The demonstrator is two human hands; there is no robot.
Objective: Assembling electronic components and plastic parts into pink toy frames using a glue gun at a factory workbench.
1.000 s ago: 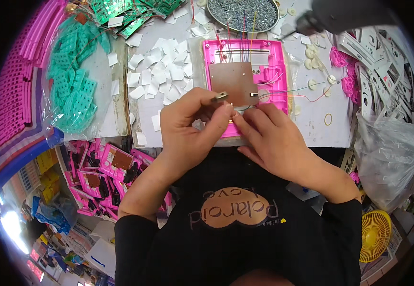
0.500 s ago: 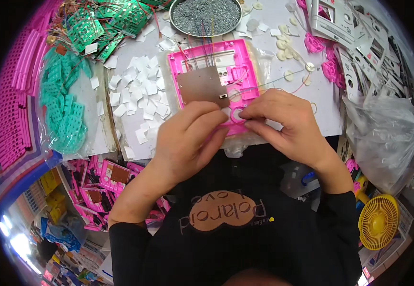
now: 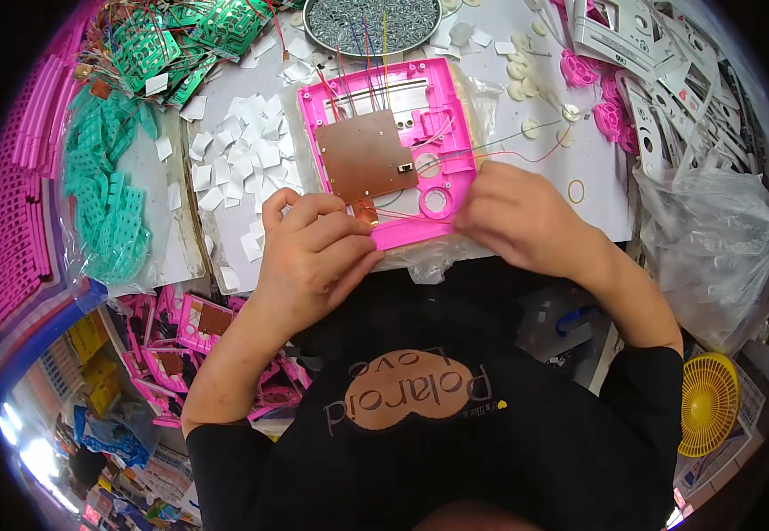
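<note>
A pink plastic housing [image 3: 466, 133] lies in front of me, with a flat brown circuit board [image 3: 367, 155] inside it. Coloured wires rise from the board's far side. At the housing's near left, a small copper-coloured piece [image 3: 366, 211] sits below the board, and thin red wires run from it toward the right. My left hand [image 3: 313, 243] has its fingers curled closed at the housing's near left corner, beside that copper piece. My right hand [image 3: 515, 211] is closed in a pinch at the near right corner, by a round ring opening [image 3: 436, 203]; what its fingertips hold is hidden.
White paper squares [image 3: 241, 159] are scattered left of the housing. Beyond stands a round metal tray of screws [image 3: 371, 26]. Green circuit boards [image 3: 150, 53] and teal plastic parts [image 3: 110, 199] lie left; cream discs [image 3: 517, 71], pink cord bundles [image 3: 579, 68] and white panels [image 3: 668, 80] lie right.
My hands have moved apart from the ring opening, the left one leftward. The housing has shifted slightly left and away from me. The copper-coloured piece and red wires now show.
</note>
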